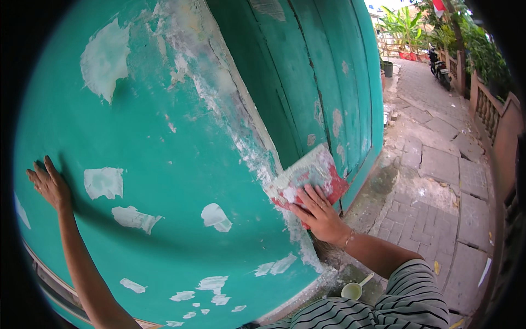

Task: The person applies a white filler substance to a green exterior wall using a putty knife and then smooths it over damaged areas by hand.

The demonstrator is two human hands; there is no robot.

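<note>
My left hand (50,185) is open, its fingers stretched out against the green wall (159,181) at the far left. My right hand (320,216) grips a flat, roughly rectangular red board (332,183) smeared with white putty. Its fingers lie over the board's near edge; any handle is hidden. The board touches the rough, whitish wall corner (257,148), where putty and bare plaster run down in a long strip. Several pale putty patches, one of them large (107,59), dot the green surface around my left hand and lower down.
Beyond the corner stands green wooden planking (323,71) with chipped paint. A pale ladle-like scoop (353,289) lies low near my striped shirt. To the right, a paved path (433,159) runs past a balustrade (486,109) toward a parked motorbike (440,70) and plants.
</note>
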